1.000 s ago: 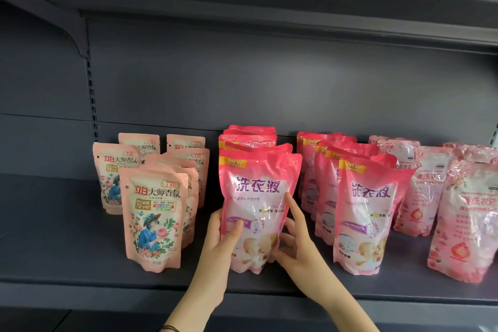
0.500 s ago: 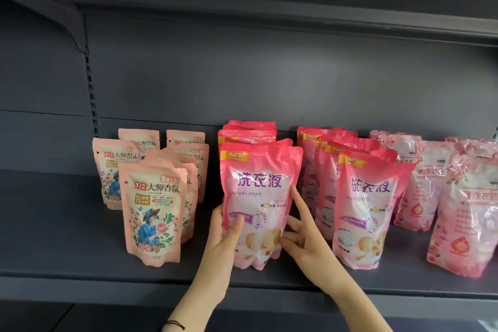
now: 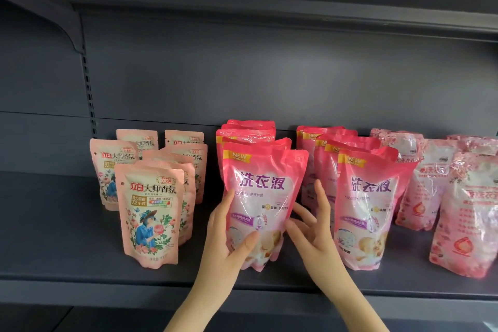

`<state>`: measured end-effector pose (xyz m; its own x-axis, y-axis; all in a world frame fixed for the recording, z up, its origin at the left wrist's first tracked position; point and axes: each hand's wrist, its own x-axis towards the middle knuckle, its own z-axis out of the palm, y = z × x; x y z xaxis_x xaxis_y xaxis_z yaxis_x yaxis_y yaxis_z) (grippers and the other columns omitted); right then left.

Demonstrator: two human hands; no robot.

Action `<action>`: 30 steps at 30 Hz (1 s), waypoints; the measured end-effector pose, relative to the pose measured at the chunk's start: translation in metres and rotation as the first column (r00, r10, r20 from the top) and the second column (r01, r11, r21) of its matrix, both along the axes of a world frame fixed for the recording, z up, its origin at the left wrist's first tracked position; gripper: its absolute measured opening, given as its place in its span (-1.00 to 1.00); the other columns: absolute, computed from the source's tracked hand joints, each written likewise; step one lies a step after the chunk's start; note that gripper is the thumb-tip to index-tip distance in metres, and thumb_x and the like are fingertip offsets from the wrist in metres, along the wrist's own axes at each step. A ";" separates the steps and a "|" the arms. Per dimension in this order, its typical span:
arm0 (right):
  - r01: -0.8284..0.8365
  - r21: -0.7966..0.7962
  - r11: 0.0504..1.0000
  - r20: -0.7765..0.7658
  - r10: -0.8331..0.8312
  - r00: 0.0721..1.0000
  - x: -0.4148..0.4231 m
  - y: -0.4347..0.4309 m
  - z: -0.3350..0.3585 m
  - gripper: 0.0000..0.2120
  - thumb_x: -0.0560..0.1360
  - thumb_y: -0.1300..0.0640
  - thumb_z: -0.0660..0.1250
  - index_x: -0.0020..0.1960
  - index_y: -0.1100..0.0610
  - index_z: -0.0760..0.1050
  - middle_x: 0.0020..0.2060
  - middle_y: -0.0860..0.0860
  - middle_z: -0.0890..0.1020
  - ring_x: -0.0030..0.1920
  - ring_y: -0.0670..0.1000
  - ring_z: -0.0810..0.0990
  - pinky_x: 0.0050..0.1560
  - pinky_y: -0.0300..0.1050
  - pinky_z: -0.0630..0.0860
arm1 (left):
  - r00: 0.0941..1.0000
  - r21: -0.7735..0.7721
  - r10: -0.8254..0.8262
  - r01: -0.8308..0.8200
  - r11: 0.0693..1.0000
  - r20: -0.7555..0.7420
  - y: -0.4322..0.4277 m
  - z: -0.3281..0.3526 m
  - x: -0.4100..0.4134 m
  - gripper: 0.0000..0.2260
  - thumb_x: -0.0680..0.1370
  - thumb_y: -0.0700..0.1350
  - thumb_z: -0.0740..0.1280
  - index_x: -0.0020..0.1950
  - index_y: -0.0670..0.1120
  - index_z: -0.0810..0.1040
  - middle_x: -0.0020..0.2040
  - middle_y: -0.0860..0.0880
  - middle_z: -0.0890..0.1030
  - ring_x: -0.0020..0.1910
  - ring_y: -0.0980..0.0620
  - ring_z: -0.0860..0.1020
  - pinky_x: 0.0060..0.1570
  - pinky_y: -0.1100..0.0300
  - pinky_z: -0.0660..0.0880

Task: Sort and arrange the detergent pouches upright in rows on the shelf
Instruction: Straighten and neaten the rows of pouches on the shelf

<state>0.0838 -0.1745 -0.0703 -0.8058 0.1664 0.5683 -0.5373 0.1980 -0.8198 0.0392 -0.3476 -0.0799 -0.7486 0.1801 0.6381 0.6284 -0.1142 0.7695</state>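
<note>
A dark grey shelf (image 3: 54,224) is seen from the front, with a grey back panel (image 3: 269,75) behind it and a bracket (image 3: 67,24) at the upper left. At the left of the shelf, peach pouches (image 3: 186,159) are stood upright in two short rows running front to back. The front peach pouch (image 3: 151,215) is set nearest the shelf edge, its printed face turned outward.

Just beside these, the left hand (image 3: 226,248) is wrapped round the lower left edge of a pink pouch (image 3: 264,191): the thumb is pressed on the pouch's front and the fingers are curled behind its side. The pink pouch is held upright at the front of its row, near the shelf edge, with more pink pouches (image 3: 248,135) lined up close behind it.

The right hand (image 3: 310,229) is placed at the pouch's right side with its fingers spread and nearly straight; the lower fingertips are laid against the pouch's right edge, and nothing is pinched.

Further right, a second pink row (image 3: 369,205) is stood upright, front to back, just apart from the held one. At the far right, pale pink pouches (image 3: 469,213) are stood in less even rows, some leaning.
</note>
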 end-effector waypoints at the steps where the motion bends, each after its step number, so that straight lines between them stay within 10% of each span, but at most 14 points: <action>1: -0.024 -0.034 0.999 0.015 0.025 1.000 -0.002 -0.001 0.003 -0.25 0.51 0.10 0.28 0.41 -0.45 -0.07 0.17 -0.30 0.59 0.18 -0.17 0.59 0.00 -0.42 0.51 | 1.000 -0.001 0.010 -0.011 1.000 -0.002 0.001 0.002 -0.002 -0.35 0.43 -0.01 0.41 0.37 0.45 0.20 0.32 0.43 0.32 0.37 0.32 0.32 0.26 0.21 0.45; 8: -0.060 -0.134 0.989 0.196 0.086 0.977 -0.012 -0.012 0.005 -0.73 0.54 -0.02 0.22 0.15 -0.04 0.60 0.11 0.02 0.68 0.17 0.03 0.62 0.22 -0.04 0.54 | 0.996 0.094 -0.047 0.040 0.995 0.076 0.008 0.012 -0.007 -0.40 0.47 -0.10 0.39 0.40 0.32 0.26 0.40 0.32 0.34 0.42 0.20 0.31 0.31 -0.11 0.42; 16: -0.013 0.095 0.995 0.263 -0.012 0.965 -0.005 0.000 0.010 -0.80 0.62 0.09 0.21 0.09 -0.06 0.60 0.04 -0.10 0.69 0.10 -0.08 0.64 0.14 -0.14 0.54 | 0.997 0.009 0.078 -0.078 0.997 0.009 0.002 0.015 -0.001 -0.42 0.47 0.01 0.36 0.34 0.45 0.20 0.35 0.38 0.31 0.39 0.28 0.30 0.35 0.09 0.40; 19: 0.204 0.464 0.862 0.096 -0.278 0.956 0.003 0.009 0.034 -0.92 0.55 0.06 0.32 -0.02 -0.10 0.57 -0.16 -0.21 0.69 -0.12 -0.23 0.64 -0.11 -0.38 0.51 | 0.931 -0.204 0.216 -0.282 0.937 -0.294 -0.015 0.039 -0.001 -0.49 0.50 0.12 0.28 0.36 0.42 0.15 0.43 0.20 0.19 0.46 0.20 0.17 0.35 0.31 0.21; 23: 0.405 0.692 0.597 -0.140 -0.439 0.887 0.006 0.017 0.089 -0.75 0.49 -0.11 0.33 -0.02 0.07 0.54 -0.18 -0.12 0.65 -0.27 -0.15 0.60 -0.19 -0.15 0.58 | 0.710 -0.400 0.192 -0.575 0.713 -0.678 -0.031 0.102 -0.015 -0.63 0.52 0.13 0.24 0.32 0.17 0.33 0.36 0.10 0.27 0.35 0.08 0.23 0.31 0.13 0.15; 27: 0.460 0.769 0.445 -0.308 -0.372 0.875 0.002 0.025 0.150 -0.71 0.47 -0.12 0.35 0.01 0.08 0.50 -0.18 -0.11 0.60 -0.27 -0.13 0.55 -0.19 -0.16 0.52 | 0.672 -0.511 0.097 -0.642 0.572 -0.734 -0.037 0.169 -0.031 -0.76 0.52 0.12 0.26 0.15 0.11 0.52 0.05 0.17 0.50 0.08 0.14 0.39 0.15 0.10 0.32; 30: 0.252 0.868 0.428 -0.171 -0.218 0.961 -0.005 0.027 0.185 -0.75 0.46 -0.13 0.34 0.02 0.00 0.57 -0.22 -0.22 0.60 -0.24 -0.21 0.59 -0.15 -0.22 0.55 | 0.844 -0.678 0.002 -0.432 0.595 -0.536 -0.039 0.196 -0.039 -0.82 0.52 0.15 0.29 -0.14 0.11 0.61 -0.24 0.17 0.59 -0.20 0.20 0.52 -0.03 0.03 0.49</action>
